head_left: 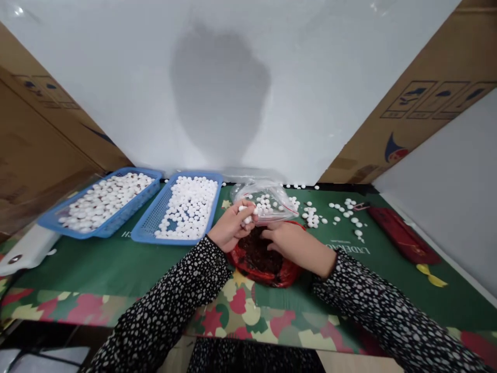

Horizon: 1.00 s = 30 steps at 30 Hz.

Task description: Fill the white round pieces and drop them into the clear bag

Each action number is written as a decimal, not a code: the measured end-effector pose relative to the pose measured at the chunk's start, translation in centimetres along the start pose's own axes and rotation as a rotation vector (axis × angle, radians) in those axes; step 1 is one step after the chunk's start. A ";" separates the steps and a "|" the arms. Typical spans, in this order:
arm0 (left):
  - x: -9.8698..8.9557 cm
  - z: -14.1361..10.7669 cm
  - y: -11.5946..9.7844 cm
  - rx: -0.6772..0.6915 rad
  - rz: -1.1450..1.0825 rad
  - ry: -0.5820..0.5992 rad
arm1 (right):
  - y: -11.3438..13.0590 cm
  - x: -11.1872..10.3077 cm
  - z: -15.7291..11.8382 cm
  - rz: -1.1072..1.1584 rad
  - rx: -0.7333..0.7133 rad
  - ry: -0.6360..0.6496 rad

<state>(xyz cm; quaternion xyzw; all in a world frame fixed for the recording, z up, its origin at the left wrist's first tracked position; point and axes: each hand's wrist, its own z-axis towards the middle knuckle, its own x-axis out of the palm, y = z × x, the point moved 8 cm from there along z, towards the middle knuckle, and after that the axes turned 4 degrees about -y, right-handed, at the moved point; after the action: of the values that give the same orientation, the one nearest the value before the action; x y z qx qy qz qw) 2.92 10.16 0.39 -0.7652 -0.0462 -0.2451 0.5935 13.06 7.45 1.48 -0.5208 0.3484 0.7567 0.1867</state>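
My left hand [239, 224] is closed around several small white balls [248, 211], held above the rim of an open red plastic bag [285, 274]. Dark brown crumbly material [258, 254] fills the bag. My right hand [285, 241] reaches into it from the right, fingers curled down at the brown material; what the fingertips pinch, if anything, is hidden. Just behind both hands lies a clear zip bag [285, 199] with more white balls in it.
Two blue plastic baskets [143, 234] [52, 221] of white pieces stand at left. Loose white balls [310, 215] lie right of the zip bag. Farther right are a dark red pouch [404, 235] and a yellow ribbon [433, 276]. A white board [310, 93] closes off the back.
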 end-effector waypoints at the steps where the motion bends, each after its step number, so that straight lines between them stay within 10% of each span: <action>1: 0.0 0.0 0.1 -0.003 0.004 0.009 | 0.2 0.5 -0.1 -0.028 0.006 0.016; 19: 1.1 -0.7 1.0 -0.062 0.012 0.092 | -0.7 -1.6 -1.6 0.317 -0.016 -0.185; 30: 1.6 -0.8 1.5 -0.043 -0.031 0.091 | -1.4 -4.9 -2.3 0.687 0.210 -0.577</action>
<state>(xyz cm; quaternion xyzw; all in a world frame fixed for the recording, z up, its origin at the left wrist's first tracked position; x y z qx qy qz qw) 4.57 8.61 -0.10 -0.7651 -0.0257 -0.2895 0.5746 17.43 7.16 5.00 -0.1214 0.5094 0.8494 0.0660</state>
